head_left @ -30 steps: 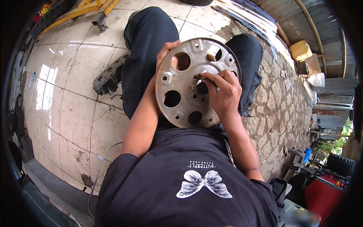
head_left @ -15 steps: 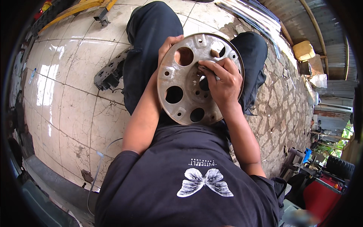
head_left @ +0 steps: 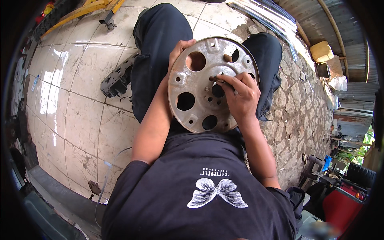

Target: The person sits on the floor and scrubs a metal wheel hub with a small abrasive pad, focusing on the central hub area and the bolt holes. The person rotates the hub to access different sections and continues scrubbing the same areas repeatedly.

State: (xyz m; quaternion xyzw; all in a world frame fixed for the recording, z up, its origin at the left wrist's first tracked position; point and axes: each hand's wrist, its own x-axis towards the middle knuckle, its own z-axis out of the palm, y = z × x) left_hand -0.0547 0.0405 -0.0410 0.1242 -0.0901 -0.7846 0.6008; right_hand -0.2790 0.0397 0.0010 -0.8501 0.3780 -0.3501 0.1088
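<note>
A round, worn metal flexplate (head_left: 191, 86) with large and small holes rests tilted over my lap, between my thighs. My left hand (head_left: 182, 52) grips its far left rim. Skin shows through the two far holes, so the fingers reach behind the plate. At the hub, my right hand (head_left: 244, 96) is closed in a pinch, thumb and forefinger tips against a small hole beside the centre opening. Whatever those fingertips hold, if anything, is too small and covered to make out.
A dark, blocky metal part (head_left: 118, 78) lies on the tiled floor (head_left: 76, 116) by my left leg. A yellow metal frame (head_left: 76, 16) stands at the far left. Rough stone paving (head_left: 294, 108) runs along the right, with a yellow jerrycan (head_left: 321, 52) beyond.
My right hand has shifted slightly toward me and to the right across the hub. The flexplate sits slightly lower in the picture, and my left hand keeps its grip on the rim.
</note>
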